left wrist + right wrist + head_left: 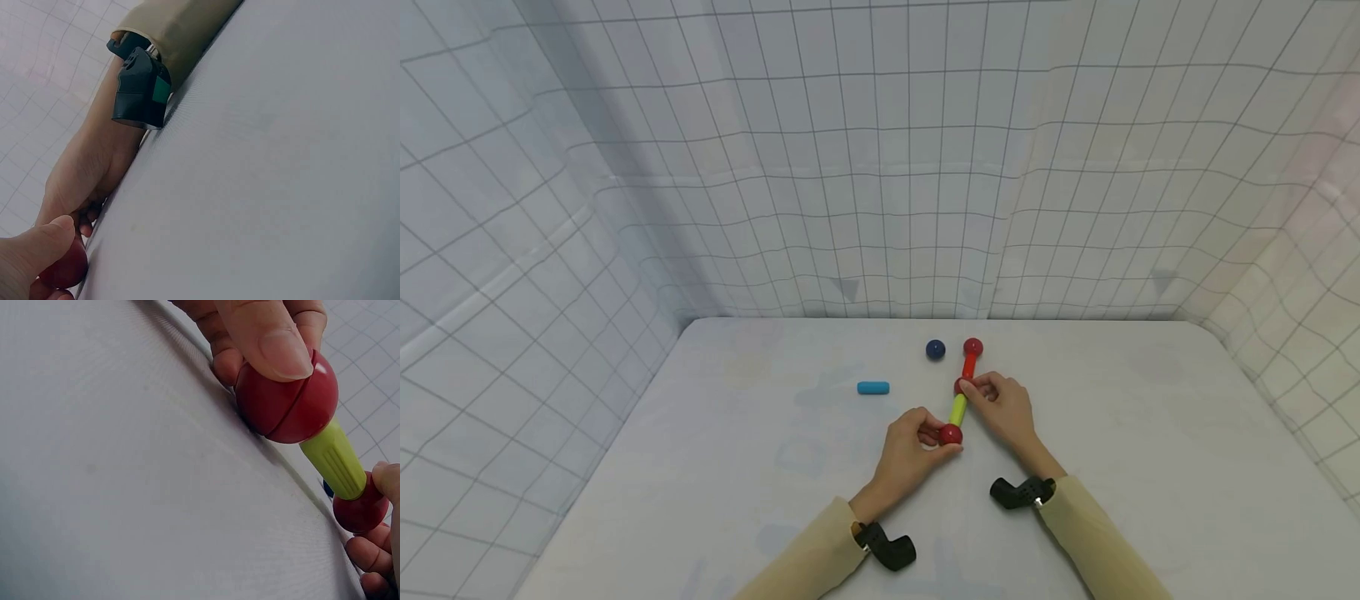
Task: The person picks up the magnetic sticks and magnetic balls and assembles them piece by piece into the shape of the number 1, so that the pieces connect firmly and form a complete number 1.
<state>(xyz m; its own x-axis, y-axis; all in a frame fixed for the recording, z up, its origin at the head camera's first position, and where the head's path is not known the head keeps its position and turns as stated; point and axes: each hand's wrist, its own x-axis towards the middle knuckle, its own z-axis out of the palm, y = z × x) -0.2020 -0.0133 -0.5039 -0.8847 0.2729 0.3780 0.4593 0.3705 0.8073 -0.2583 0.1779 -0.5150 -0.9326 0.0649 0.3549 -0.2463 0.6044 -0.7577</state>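
1. I see a chain (959, 403) of balls and rods right of centre on the table (1112, 450), running from near the middle of its far edge towards the near edge and leaning slightly left.
2. From the far end, I count far ball (973, 347), red rod (969, 365), middle ball (958, 387), green rod (958, 410) and near ball (951, 435), joined end to end.
3. My left hand (910, 443) pinches the near ball, thumb on the near side, fingers curled behind.
4. My right hand (1006, 410) pinches the middle ball between thumb and fingertips, covering part of it.
5. The blue ball (936, 349) sits just left of the far ball, near the table's far edge, apart from it.
6. The blue rod (873, 387) lies left of the chain, roughly parallel to the far edge and well apart from both hands.
7. In my left wrist view, the thumb hides part of the near ball; the right wrist view shows the green rod meeting both balls.
8. A gridded curtain (880, 192) rises behind the far edge and along both sides.
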